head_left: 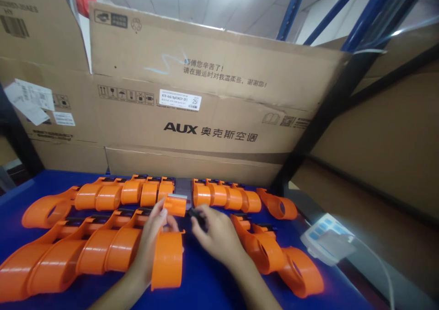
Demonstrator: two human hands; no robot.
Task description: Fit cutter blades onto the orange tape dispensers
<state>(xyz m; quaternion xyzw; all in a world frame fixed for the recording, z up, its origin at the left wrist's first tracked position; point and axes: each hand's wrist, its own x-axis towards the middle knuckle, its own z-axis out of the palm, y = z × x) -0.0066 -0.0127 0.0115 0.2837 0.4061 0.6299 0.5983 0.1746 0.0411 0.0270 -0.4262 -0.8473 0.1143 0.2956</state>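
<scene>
Left hand (152, 237) fingers gripping orange tape dispenser (168, 255), right hand (214, 237) fingers pinching small black part (196, 213)

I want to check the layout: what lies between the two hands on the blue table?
In the head view, only a narrow strip of bare blue table separates the left hand from the right hand; the left holds an orange dispenser.

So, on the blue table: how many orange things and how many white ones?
Orange dispensers: about 17 (they overlap, so the count is inexact; one is in the left hand)
White device: 1
Total: about 18
</scene>
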